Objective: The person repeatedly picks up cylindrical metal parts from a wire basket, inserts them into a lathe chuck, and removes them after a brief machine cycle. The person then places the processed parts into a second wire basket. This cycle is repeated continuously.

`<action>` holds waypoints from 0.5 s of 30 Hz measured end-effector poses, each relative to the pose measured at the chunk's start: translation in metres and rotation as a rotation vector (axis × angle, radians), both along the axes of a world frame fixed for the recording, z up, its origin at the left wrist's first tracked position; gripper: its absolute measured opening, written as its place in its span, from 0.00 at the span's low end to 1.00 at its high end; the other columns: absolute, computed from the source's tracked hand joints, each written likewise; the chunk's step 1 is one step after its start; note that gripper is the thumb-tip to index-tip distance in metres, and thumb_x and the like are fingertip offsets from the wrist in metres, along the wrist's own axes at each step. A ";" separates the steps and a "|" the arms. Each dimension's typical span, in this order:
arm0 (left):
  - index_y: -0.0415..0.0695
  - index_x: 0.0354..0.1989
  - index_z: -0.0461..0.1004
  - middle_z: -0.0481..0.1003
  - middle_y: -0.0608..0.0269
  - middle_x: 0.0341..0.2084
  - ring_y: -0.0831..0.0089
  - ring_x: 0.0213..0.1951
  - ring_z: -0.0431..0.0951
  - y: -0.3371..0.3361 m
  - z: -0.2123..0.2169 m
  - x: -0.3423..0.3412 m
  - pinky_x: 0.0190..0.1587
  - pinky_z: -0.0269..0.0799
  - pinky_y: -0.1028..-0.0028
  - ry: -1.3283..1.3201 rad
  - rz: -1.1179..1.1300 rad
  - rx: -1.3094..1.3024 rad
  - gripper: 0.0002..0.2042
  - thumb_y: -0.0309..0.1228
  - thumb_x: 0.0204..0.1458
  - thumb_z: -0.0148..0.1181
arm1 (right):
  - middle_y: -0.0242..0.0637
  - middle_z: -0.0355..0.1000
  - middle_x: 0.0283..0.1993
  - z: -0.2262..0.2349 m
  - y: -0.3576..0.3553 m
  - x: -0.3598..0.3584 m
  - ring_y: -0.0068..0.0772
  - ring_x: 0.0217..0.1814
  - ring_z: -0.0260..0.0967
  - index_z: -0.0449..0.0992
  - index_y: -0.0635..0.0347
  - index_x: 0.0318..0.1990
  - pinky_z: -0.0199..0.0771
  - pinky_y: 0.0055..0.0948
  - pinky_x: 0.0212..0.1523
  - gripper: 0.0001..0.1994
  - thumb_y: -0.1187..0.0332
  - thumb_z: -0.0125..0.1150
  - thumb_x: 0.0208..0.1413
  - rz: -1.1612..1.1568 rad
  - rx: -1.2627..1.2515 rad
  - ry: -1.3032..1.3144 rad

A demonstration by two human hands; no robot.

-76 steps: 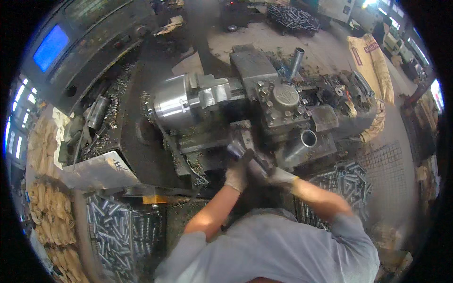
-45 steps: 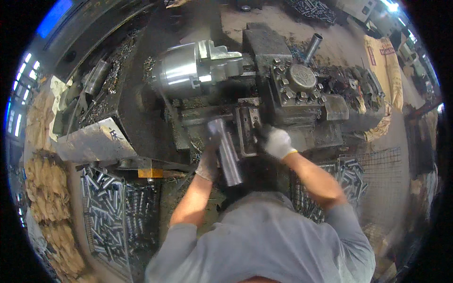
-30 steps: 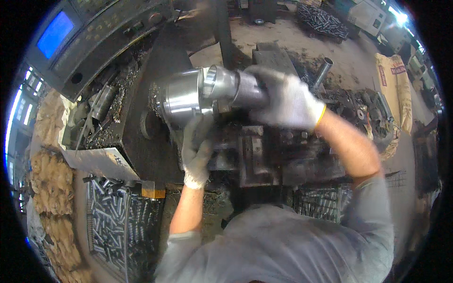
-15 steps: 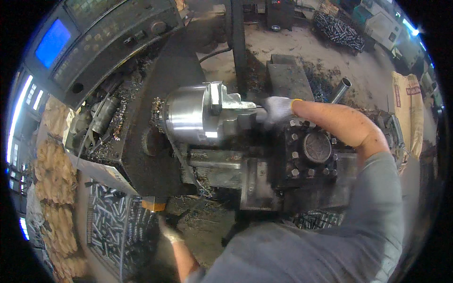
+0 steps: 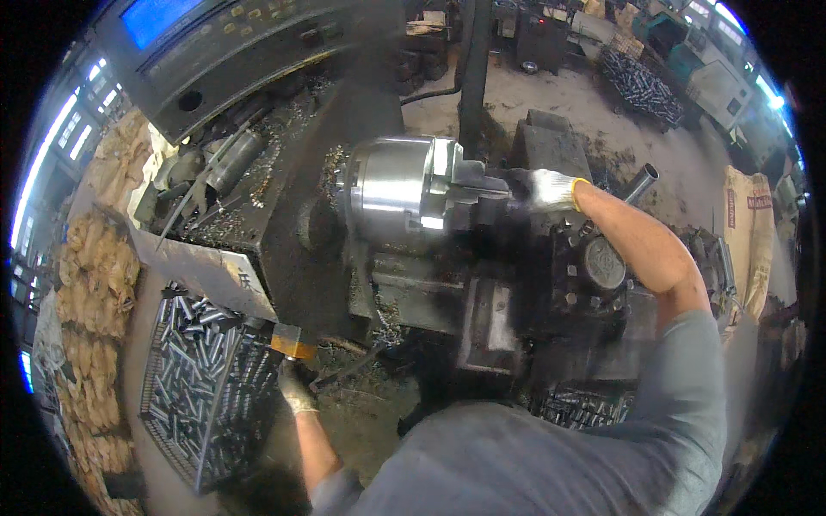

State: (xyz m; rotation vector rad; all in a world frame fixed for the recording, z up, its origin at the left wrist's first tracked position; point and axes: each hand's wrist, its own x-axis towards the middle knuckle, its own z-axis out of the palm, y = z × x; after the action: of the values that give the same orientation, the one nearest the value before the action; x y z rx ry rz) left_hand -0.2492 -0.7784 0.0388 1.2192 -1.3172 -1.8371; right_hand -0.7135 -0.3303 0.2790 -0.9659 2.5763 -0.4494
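My right hand [image 5: 553, 190], in a pale work glove with a yellow cuff, is just right of the jaws [image 5: 473, 183] of a shiny lathe chuck [image 5: 391, 176]. Its fingers look curled, their dark tips blending into the machine behind; what they hold, if anything, is hidden. Below it sits a dark bolted tool turret [image 5: 594, 267]. Low on the left, my gloved left hand [image 5: 297, 391] reaches up beneath a yellow-orange block [image 5: 292, 342] at the machine's lower corner. Dark, blurred fingers keep me from telling its grip.
A control panel with a blue screen [image 5: 159, 17] stands upper left. Below left, a wire basket [image 5: 206, 439] holds many short metal tubes. A metal tube [image 5: 641, 182] sticks up behind the turret. Stacked brown sacks [image 5: 90, 327] line the left; another sack [image 5: 748, 232] is at right.
The whole view has shifted, so the machine lies farther right. My right hand has drawn slightly away from the chuck jaws. My left hand is closer to the yellow-orange block.
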 end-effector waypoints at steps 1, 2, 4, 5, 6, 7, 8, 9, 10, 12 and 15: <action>0.50 0.47 0.78 0.72 0.70 0.27 0.74 0.29 0.71 0.004 0.001 0.000 0.31 0.68 0.70 0.015 0.018 0.014 0.15 0.48 0.65 0.57 | 0.56 0.80 0.52 0.015 0.008 0.010 0.46 0.53 0.81 0.68 0.62 0.69 0.79 0.41 0.57 0.38 0.57 0.70 0.52 -0.030 0.037 0.088; 0.50 0.47 0.78 0.71 0.70 0.26 0.74 0.28 0.70 0.009 0.005 0.000 0.31 0.68 0.70 0.015 0.040 0.018 0.14 0.47 0.65 0.57 | 0.56 0.81 0.52 0.030 0.018 0.024 0.47 0.53 0.81 0.69 0.62 0.69 0.79 0.42 0.58 0.36 0.57 0.68 0.54 -0.085 0.098 0.184; 0.42 0.54 0.77 0.77 0.59 0.35 0.66 0.36 0.77 0.017 0.024 0.002 0.41 0.75 0.61 -0.158 0.064 -0.334 0.21 0.48 0.66 0.57 | 0.54 0.81 0.52 0.058 0.044 0.071 0.47 0.53 0.81 0.72 0.63 0.66 0.78 0.40 0.57 0.28 0.60 0.63 0.59 -0.248 -0.189 0.354; 0.39 0.55 0.76 0.79 0.56 0.39 0.62 0.39 0.79 0.024 0.040 -0.001 0.44 0.76 0.60 -0.337 0.184 -0.670 0.24 0.49 0.66 0.57 | 0.52 0.82 0.51 0.068 0.059 0.105 0.45 0.53 0.81 0.75 0.63 0.63 0.79 0.39 0.57 0.24 0.65 0.62 0.59 -0.356 -0.325 0.319; 0.36 0.57 0.75 0.79 0.51 0.43 0.58 0.43 0.79 0.032 0.060 -0.007 0.48 0.76 0.57 -0.422 0.252 -0.876 0.25 0.48 0.66 0.58 | 0.50 0.82 0.51 0.075 0.072 0.143 0.44 0.52 0.82 0.77 0.64 0.61 0.79 0.38 0.56 0.21 0.69 0.61 0.60 -0.378 -0.528 0.342; 0.33 0.58 0.74 0.79 0.47 0.47 0.54 0.46 0.80 0.042 0.085 -0.016 0.52 0.76 0.55 -0.372 0.299 -1.169 0.26 0.47 0.66 0.59 | 0.49 0.82 0.50 0.078 0.078 0.177 0.41 0.51 0.82 0.79 0.64 0.58 0.79 0.37 0.56 0.20 0.73 0.62 0.57 -0.501 -0.575 0.269; 0.29 0.59 0.73 0.79 0.42 0.51 0.49 0.50 0.80 0.051 0.115 -0.033 0.56 0.75 0.53 -0.222 0.284 -1.377 0.27 0.44 0.65 0.60 | 0.47 0.83 0.50 0.078 0.083 0.209 0.39 0.51 0.82 0.80 0.64 0.56 0.79 0.36 0.55 0.19 0.76 0.62 0.55 -0.503 -0.683 0.254; 0.29 0.59 0.73 0.79 0.41 0.50 0.47 0.49 0.80 0.059 0.150 -0.058 0.56 0.75 0.53 -0.110 0.182 -1.411 0.24 0.39 0.63 0.62 | 0.46 0.83 0.49 0.075 0.086 0.235 0.37 0.50 0.83 0.81 0.65 0.54 0.79 0.35 0.55 0.18 0.77 0.64 0.53 -0.457 -0.615 0.320; 0.29 0.58 0.73 0.78 0.39 0.49 0.44 0.48 0.80 0.067 0.187 -0.088 0.55 0.75 0.53 0.033 0.074 -1.490 0.22 0.34 0.61 0.64 | 0.45 0.83 0.49 0.071 0.089 0.256 0.36 0.49 0.83 0.82 0.66 0.51 0.80 0.35 0.54 0.18 0.79 0.66 0.51 -0.351 -0.586 0.415; 0.32 0.58 0.74 0.80 0.42 0.45 0.45 0.48 0.79 0.079 0.263 -0.160 0.53 0.73 0.54 0.013 -0.191 -1.715 0.19 0.21 0.57 0.60 | 0.44 0.84 0.48 0.051 0.082 0.288 0.34 0.49 0.83 0.83 0.66 0.49 0.81 0.33 0.53 0.19 0.79 0.70 0.47 -0.339 -0.732 0.172; 0.41 0.73 0.62 0.80 0.34 0.44 0.39 0.44 0.82 0.095 0.338 -0.289 0.48 0.79 0.51 -0.054 -0.215 -1.726 0.32 0.27 0.60 0.62 | 0.43 0.84 0.47 0.021 0.071 0.301 0.34 0.48 0.83 0.83 0.66 0.49 0.81 0.31 0.52 0.18 0.79 0.72 0.49 -0.295 -0.731 -0.017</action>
State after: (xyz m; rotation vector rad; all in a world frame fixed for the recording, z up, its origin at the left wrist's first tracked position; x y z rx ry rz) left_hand -0.5385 -0.6838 0.3767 0.1215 -2.1922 -0.2105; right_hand -0.4120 -0.2592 0.3000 -0.7582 2.5686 -1.5417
